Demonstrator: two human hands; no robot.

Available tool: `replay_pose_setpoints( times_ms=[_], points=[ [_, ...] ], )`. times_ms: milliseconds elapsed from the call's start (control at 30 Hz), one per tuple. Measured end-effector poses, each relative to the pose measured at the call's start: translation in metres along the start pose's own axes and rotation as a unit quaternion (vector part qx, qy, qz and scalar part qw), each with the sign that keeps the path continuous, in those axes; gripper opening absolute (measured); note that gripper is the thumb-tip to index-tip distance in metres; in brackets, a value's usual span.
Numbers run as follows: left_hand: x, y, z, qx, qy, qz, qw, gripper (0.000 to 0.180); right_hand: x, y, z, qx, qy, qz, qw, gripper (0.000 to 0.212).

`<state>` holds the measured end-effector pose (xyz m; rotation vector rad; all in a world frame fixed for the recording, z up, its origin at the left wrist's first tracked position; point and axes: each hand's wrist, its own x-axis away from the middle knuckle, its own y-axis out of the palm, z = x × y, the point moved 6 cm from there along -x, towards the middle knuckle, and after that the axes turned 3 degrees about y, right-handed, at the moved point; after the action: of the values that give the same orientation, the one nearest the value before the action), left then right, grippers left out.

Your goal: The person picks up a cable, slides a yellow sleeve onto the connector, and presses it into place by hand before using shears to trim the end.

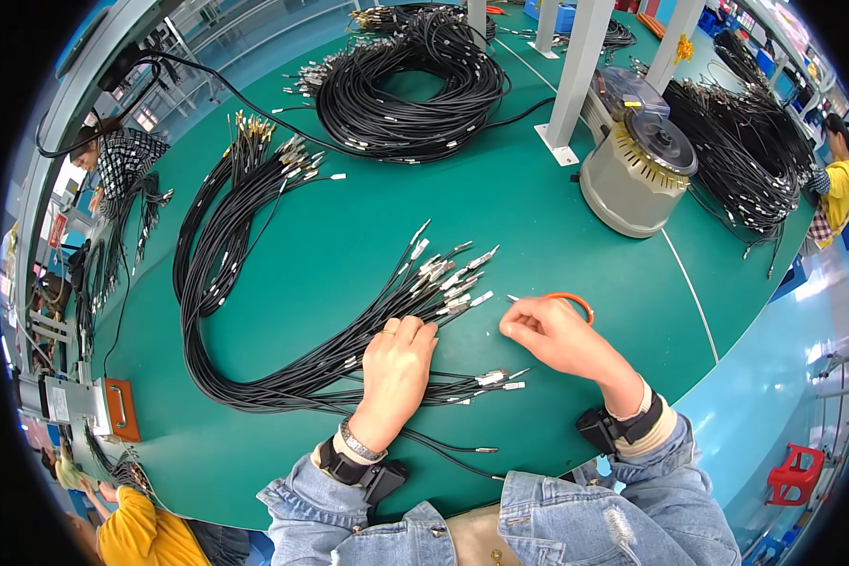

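My left hand (398, 373) is closed over a bundle of black cables (297, 370) that curves across the green table. Their white-tagged connector ends (453, 283) fan out beyond my fingers toward the right. A smaller group of cable ends (491, 379) lies nearer me. To the right, my right hand (566, 340) has its thumb and fingers pinched together; what they hold, if anything, is hidden. Behind its knuckles shows an orange-handled tool (583, 304), perhaps scissors, with a thin tip by the fingers. Whether the hand grips this tool is unclear.
A large coil of black cable (410, 94) lies at the back, and another cable pile (740, 160) at the right. A round grey machine (637, 174) stands by a metal post (575, 85). An orange-faced box (120, 410) sits at the left edge. Several people work nearby.
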<state>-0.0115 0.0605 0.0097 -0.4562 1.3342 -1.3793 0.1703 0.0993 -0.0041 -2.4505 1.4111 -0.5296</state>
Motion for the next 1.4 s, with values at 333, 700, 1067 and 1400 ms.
replay_pose_setpoints(
  times_ms=[333,700,1067,1400],
  points=[
    [0.006,-0.016,0.002,0.075,-0.026,-0.002,0.997,0.012,-0.01,0.001,0.002,-0.031,0.015,0.032,0.999,0.017],
    [-0.011,-0.003,0.037,0.295,-0.056,0.006,0.954,0.018,0.007,0.017,-0.003,-0.23,0.038,-0.056,0.971,0.015],
    [-0.004,-0.003,0.034,0.312,-0.08,0.02,0.946,0.012,0.007,0.015,-0.001,-0.27,0.065,-0.072,0.958,0.014],
    [-0.003,-0.013,0.028,0.29,-0.074,0.066,0.952,0.009,0.024,-0.097,0.009,-0.221,-0.034,0.27,0.937,0.013]
  ],
)
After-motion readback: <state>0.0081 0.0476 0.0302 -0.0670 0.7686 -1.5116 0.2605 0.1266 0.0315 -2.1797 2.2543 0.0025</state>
